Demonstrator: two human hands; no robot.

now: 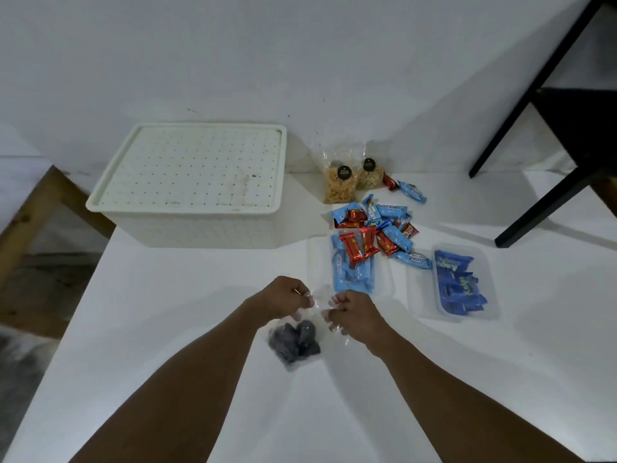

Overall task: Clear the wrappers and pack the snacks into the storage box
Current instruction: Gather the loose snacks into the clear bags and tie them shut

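A clear plastic bag [295, 342] with dark round snacks inside lies on the white table just in front of me. My left hand [283, 299] and my right hand [354, 312] both pinch the bag's open top edge, one at each side. The white storage box [187, 222] stands at the back left with its perforated lid on. A pile of light blue and red wrapped snacks [370, 235] lies to the right of the box, partly on a clear tray [317, 262].
A clear tray [490, 309] holding dark blue packets sits at the right. Two clear bags of yellow snacks [339, 187] lean against the wall. Black chair legs [541, 208] stand at the far right. The table's left edge [60, 332] drops to the floor.
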